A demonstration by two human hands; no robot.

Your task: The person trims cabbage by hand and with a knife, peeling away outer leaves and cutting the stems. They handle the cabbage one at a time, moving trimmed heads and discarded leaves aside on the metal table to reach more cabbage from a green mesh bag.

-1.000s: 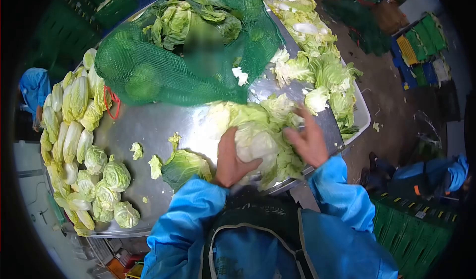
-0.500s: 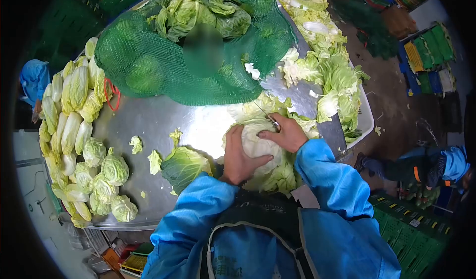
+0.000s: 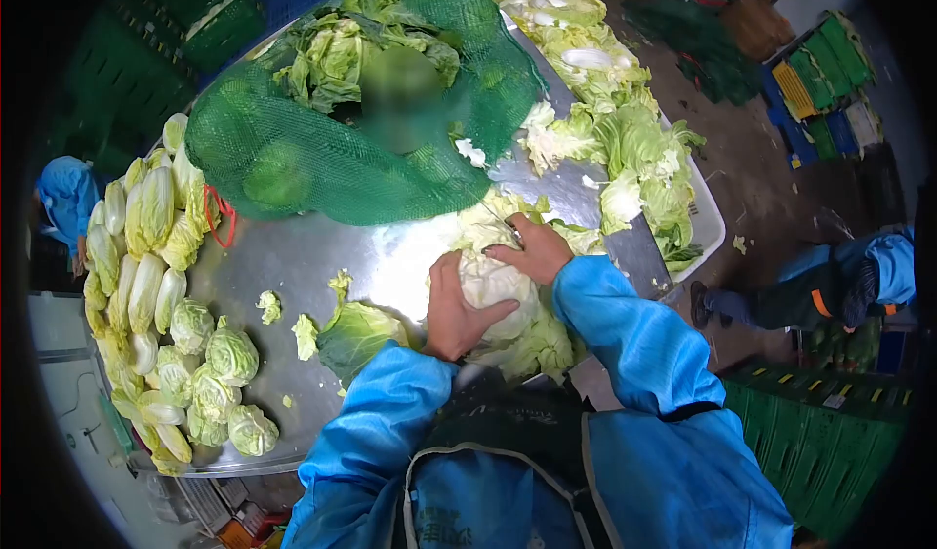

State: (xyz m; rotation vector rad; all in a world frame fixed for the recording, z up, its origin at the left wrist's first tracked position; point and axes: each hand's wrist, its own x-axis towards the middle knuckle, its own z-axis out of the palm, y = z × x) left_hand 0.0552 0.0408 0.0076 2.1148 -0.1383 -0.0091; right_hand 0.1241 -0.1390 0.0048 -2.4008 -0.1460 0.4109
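Observation:
A pale cabbage (image 3: pixel 494 282) rests on the metal table close to my body. My left hand (image 3: pixel 459 311) is curved around its left side, thumb lying across the front. At the far right of the head, my right hand (image 3: pixel 535 250) is closed around the handle of a small knife (image 3: pixel 511 227). The thin blade points away from me toward the loose leaves, and my right thumb reaches onto the cabbage. Trimmed leaves (image 3: pixel 537 349) lie under and beside the head. A dark green outer leaf (image 3: pixel 361 339) is left of my left hand.
A green net sack (image 3: pixel 322 173) of cabbages covers the far table. Trimmed cabbages (image 3: pixel 234 356) and Chinese cabbages (image 3: pixel 144 293) line the left edge. A white bin (image 3: pixel 705 219) heaped with leaves stands right. Other people (image 3: pixel 66 203) are at left and right (image 3: pixel 859 274).
The camera view has turned slightly, shifting the sack and leaf bin leftward. Both hands stay at the cabbage, which shows a whiter, veined surface now. The knife remains in my right hand.

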